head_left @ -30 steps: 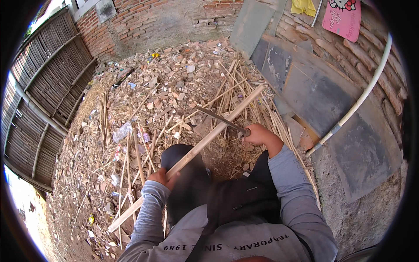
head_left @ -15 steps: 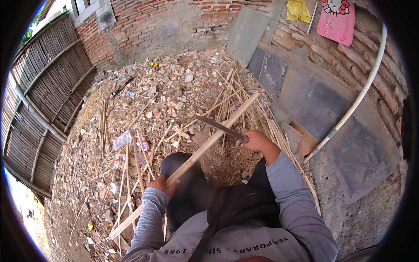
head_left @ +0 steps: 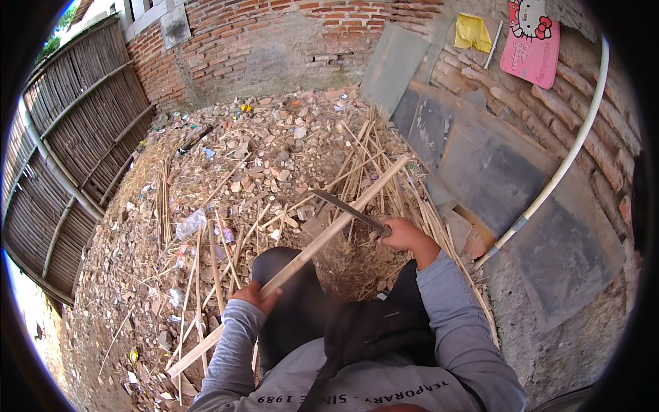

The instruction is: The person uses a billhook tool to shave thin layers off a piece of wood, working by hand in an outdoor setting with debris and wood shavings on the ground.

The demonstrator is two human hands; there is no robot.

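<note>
Left hand [head_left: 258, 297] grips a pale strip [head_left: 314, 246]; right hand [head_left: 405, 235] clasps a knife [head_left: 334, 201]; rubble-strewn ground [head_left: 268, 161] lies before a brick wall [head_left: 247, 44].

A bamboo strip [head_left: 312, 250] runs through my left fingers [head_left: 273, 299] and over my left thigh [head_left: 273, 261], crossed by the knife [head_left: 336, 202] in my right fingers [head_left: 389, 234]. Ahead, sticks [head_left: 360, 158] lie on rubble [head_left: 257, 154] before a brick wall [head_left: 274, 41]; a bamboo fence [head_left: 82, 123] stands left, boards [head_left: 501, 165] lean right.
</note>
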